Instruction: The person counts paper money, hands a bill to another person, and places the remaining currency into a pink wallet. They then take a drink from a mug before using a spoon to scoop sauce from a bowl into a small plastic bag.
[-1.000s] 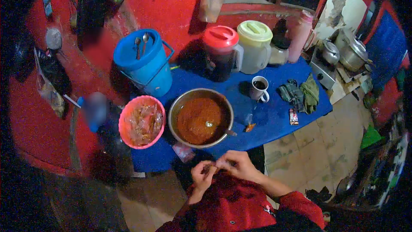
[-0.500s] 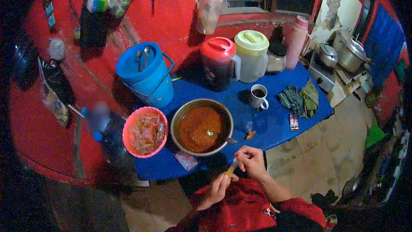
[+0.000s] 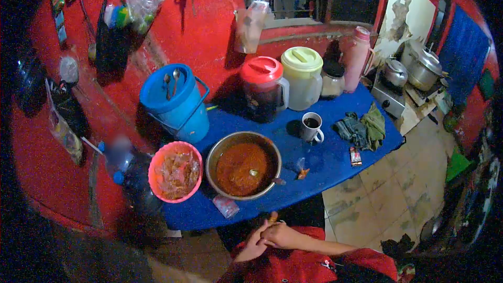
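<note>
My left hand (image 3: 253, 245) and my right hand (image 3: 283, 236) are pressed together in front of the red shirt, just below the table's front edge. The right hand's fingers fold over the left. A bit of a narrow clear plastic packet with yellow contents (image 3: 272, 219) shows at the left fingertips; the rest is hidden by the hands. Nearest on the table is a metal bowl (image 3: 210, 163) of red-brown sauce (image 3: 242, 166), with a pale piece in it and a dark handle-like tip at its right rim. A small clear bag with orange contents (image 3: 302, 173) lies right of it.
A pink basin (image 3: 153, 181) with plastic-wrapped food and a blue bucket (image 3: 191, 120) with spoons on its lid stand left. Behind are red-lidded (image 3: 262, 85) and yellow-lidded pitchers (image 3: 302, 84), and a pink flask (image 3: 356, 63). A mug (image 3: 312, 127), cloths (image 3: 361, 128) and sachets (image 3: 355, 156) lie right.
My right hand has moved left and down onto my left hand, folding over it. The yellow packet, stretched between both hands before, is now mostly covered. The view has tilted slightly upward.
</note>
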A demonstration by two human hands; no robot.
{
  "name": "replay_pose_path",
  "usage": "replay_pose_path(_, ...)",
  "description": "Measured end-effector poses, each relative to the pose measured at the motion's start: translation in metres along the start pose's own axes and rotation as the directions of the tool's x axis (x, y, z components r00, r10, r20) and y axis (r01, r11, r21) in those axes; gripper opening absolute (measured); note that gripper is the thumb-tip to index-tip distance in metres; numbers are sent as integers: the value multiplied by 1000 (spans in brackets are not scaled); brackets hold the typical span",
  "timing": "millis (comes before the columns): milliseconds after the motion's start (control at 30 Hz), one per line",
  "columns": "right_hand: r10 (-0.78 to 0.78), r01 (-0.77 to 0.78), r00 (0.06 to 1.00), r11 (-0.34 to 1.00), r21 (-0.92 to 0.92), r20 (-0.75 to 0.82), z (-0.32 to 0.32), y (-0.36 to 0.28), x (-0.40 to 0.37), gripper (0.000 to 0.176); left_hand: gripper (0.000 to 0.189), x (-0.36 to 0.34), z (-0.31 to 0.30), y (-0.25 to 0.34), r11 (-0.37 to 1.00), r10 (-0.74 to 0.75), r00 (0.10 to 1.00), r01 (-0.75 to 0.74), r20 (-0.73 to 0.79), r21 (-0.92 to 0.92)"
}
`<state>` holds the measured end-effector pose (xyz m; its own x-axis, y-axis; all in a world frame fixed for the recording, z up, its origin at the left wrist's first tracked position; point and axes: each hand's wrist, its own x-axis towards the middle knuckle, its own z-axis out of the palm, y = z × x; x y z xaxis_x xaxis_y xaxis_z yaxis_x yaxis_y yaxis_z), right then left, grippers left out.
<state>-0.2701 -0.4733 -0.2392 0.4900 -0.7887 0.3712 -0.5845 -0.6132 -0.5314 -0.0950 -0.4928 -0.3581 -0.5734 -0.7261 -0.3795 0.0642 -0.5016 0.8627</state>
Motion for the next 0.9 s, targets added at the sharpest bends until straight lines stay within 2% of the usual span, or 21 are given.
replay_pose_path(33,27,-25,999,998,60,-43,1,-6,-1,14,35,-1,1,3,981,-3,994,25,111,-191)
replay_pose_path(67,23,-21,999,998,59,-37,6,-3,-4,14,35,-4,4,6,980,1,994,21,109,-197)
replay_pose_path(167,270,-272,961,962,21,52,21,5,-24,19,33,-9,30,51,990,106,992,-99,62,-99)
replay_pose_path(200,427,-427,902,856,293,69,21,4,-29,21,22,-5,36,58,871,118,984,-39,131,-489)
replay_pose_path(233,560,-535,818,655,534,133,20,5,-31,23,14,-3,40,63,609,157,970,54,186,-791)
replay_pose_path(267,557,-536,819,655,533,140,18,5,-32,23,14,-3,42,68,604,158,971,49,180,-795)
replay_pose_path(333,635,-264,767,183,947,91,8,2,-28,24,13,-3,45,74,694,15,1000,2,18,-720)
replay_pose_path(367,645,-321,751,168,932,142,1,-1,-28,26,13,2,37,64,693,14,1000,2,16,-721)
replay_pose_path(400,645,-321,750,167,932,143,-1,2,-25,26,14,11,23,46,691,82,994,-2,75,-723)
replay_pose_path(467,433,-282,879,809,515,-199,-2,9,-24,22,15,13,22,36,687,145,981,-5,131,-726)
replay_pose_path(500,438,-286,877,806,518,-199,0,14,-23,22,17,10,35,40,970,139,990,-138,-8,-200)
replay_pose_path(533,219,-152,935,959,240,-280,3,22,-22,16,20,8,42,44,900,215,969,-149,-119,409)
replay_pose_path(567,-24,5,958,998,-66,-287,6,29,-22,11,22,6,39,48,557,307,952,-183,4,810)
replay_pose_path(600,-25,7,957,998,-64,-288,8,33,-25,11,22,3,41,61,556,307,952,-181,3,811)
replay_pose_path(667,140,-76,984,891,447,-112,18,37,-34,11,17,-3,46,90,323,11,989,-142,147,935)
replay_pose_path(700,561,-499,787,336,799,256,24,30,-37,11,7,-2,44,92,302,117,982,-177,148,937)
replay_pose_path(733,559,-497,789,336,800,256,27,30,-38,11,7,-2,45,94,301,118,982,-175,146,937)
replay_pose_path(800,771,-499,632,322,805,83,31,28,-35,9,7,0,51,97,384,324,946,-159,28,910)
replay_pose_path(833,737,-386,656,515,765,-165,36,35,-30,17,7,0,53,93,382,322,946,-158,28,911)
replay_pose_path(867,739,-386,653,513,767,-165,38,37,-28,17,8,1,56,86,437,481,876,-216,-25,873)
replay_pose_path(900,828,-417,555,358,836,-78,33,37,-21,17,9,-1,61,86,478,619,780,-284,-89,831)
